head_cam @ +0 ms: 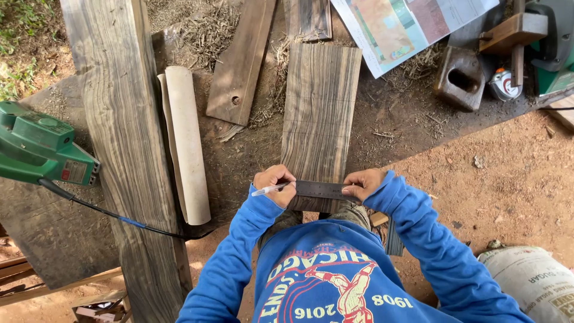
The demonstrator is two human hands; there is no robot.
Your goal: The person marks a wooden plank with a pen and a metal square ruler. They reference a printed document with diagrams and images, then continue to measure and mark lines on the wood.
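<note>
you had the steel ruler (320, 189) lying crosswise on the near end of the striped board (320, 113), so its long axis ran left to right while the board's long axis ran straight away from you. your right hand (362, 184) pinned the ruler's right end with closed fingers, and your left hand (275, 182) sat on its left end with its grip closed around a white pen (269, 189), tip pointing left, away from the ruler. so the left hand was the one right at the marking edge, the right just an anchor. the board lay on the dark worktop (406, 113), dead ahead of both hands. just left of it were a shorter plank (240, 63) with a hole and a pale rolled sheet (188, 143), then a long thick beam (122, 149), and a green power tool (42, 146) with its cord trailing. a wooden block (459, 78) and printed paper (406, 27) sat well off to the right. nothing blocked the ruler.
</note>
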